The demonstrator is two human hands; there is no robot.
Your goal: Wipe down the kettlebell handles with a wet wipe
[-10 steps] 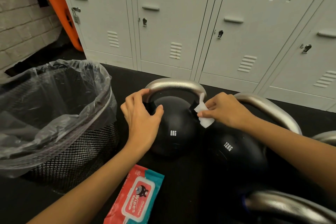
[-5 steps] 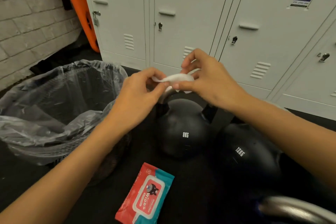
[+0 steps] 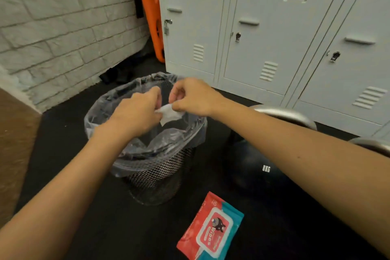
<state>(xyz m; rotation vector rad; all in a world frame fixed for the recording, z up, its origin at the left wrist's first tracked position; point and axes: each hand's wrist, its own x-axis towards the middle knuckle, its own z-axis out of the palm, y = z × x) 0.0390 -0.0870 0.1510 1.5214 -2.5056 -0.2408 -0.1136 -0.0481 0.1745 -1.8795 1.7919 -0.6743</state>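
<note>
Together both hands [image 3: 137, 112] [image 3: 193, 97] pinch wipe [image 3: 168, 113] above bin [image 3: 156, 177].

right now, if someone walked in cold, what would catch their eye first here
First, the two hands meeting mid-frame: the left hand and right hand pinch a white wet wipe above the lined mesh bin. Next, the red and teal wipes pack on the dark floor near the bottom edge. To the right, the black 8KG kettlebell sits partly hidden behind the right forearm.
</note>
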